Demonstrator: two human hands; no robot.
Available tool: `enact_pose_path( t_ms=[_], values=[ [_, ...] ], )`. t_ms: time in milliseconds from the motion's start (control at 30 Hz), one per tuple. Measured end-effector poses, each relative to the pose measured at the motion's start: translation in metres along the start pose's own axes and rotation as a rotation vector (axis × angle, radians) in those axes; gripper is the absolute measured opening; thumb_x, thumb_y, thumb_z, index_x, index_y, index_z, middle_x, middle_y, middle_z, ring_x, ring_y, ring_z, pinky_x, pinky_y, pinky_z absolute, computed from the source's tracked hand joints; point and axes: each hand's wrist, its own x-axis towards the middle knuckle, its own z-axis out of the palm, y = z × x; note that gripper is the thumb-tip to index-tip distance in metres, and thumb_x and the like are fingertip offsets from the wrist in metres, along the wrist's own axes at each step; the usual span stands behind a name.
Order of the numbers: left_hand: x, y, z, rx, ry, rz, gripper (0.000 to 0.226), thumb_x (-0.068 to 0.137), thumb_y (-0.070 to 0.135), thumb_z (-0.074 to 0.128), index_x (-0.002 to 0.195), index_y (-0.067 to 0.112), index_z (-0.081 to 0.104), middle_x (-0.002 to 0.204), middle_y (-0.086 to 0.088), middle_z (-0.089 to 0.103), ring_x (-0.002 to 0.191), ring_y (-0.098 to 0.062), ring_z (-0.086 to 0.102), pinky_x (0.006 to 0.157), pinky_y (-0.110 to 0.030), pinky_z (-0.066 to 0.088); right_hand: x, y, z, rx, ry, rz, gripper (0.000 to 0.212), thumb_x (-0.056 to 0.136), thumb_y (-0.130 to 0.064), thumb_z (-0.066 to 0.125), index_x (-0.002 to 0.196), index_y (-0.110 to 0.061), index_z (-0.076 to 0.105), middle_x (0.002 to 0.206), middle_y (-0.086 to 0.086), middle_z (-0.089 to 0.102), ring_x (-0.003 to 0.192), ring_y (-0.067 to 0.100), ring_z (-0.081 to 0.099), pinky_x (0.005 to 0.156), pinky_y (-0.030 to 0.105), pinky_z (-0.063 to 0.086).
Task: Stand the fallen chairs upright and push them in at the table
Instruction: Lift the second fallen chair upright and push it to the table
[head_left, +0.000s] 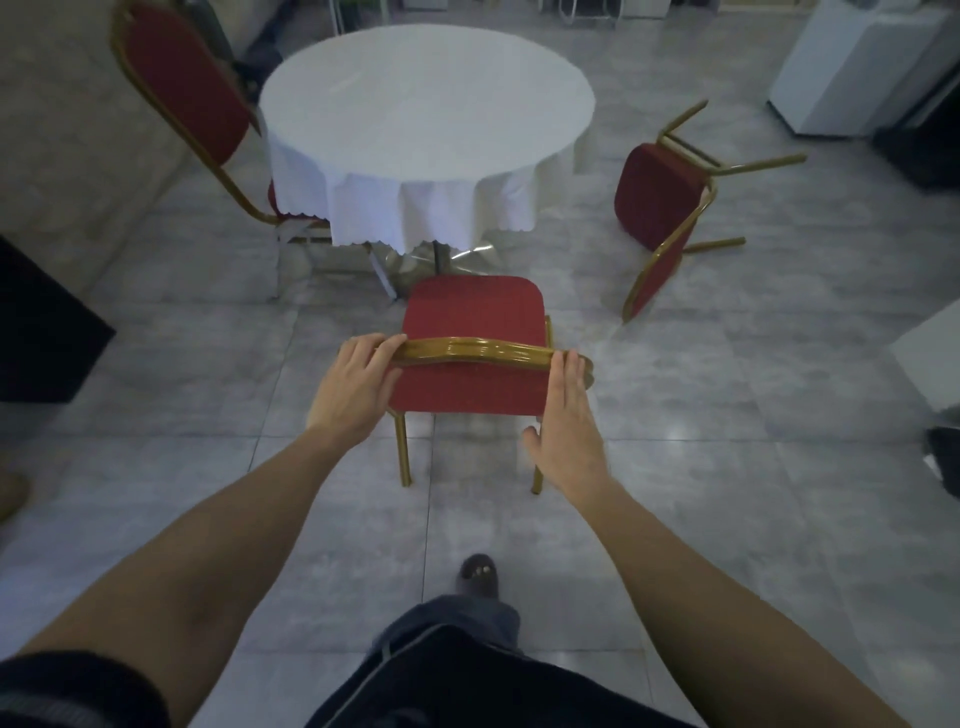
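A red chair with a gold frame (470, 322) stands upright in front of me, its seat facing the round table with a white cloth (426, 98), a short gap from it. My left hand (353, 384) curls its fingers over the left end of the chair's top rail. My right hand (569, 431) lies flat against the rail's right end, fingers straight. A second red chair (657, 195) lies tipped on the floor to the right of the table, legs pointing right. A third red chair (182, 88) stands upright at the table's left, its seat under the cloth.
Grey tiled floor (727, 395) lies all around. A white cabinet (857, 67) stands at the far right and a dark block (41, 332) at the left edge. My foot (478, 574) is on the tiles behind the near chair.
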Motion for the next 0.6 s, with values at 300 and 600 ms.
enact_pose_path(
  t_ms=[300,600],
  values=[
    [0.079,0.001,0.024,0.099,-0.103,-0.108,0.067,0.098,0.031,0.046,0.153,0.013,0.012,0.158,-0.01,0.021,0.146,-0.029,0.018,0.119,-0.045,0.023,0.114,0.014,-0.02,-0.065,-0.084,-0.025,0.103,0.088,-0.025,0.063,0.151,-0.006,-0.015,0.16,0.015,-0.017,0.149,0.027,-0.009,0.123,0.039,0.01],
    [0.13,-0.003,0.037,0.079,-0.13,-0.222,0.074,0.096,0.032,0.049,0.153,0.01,0.008,0.161,-0.009,0.011,0.148,-0.028,0.014,0.121,-0.045,0.016,0.196,0.021,-0.031,-0.084,-0.187,-0.129,0.101,0.09,-0.024,0.062,0.15,-0.006,-0.018,0.158,0.017,-0.021,0.148,0.027,-0.013,0.122,0.039,0.007]
  ],
)
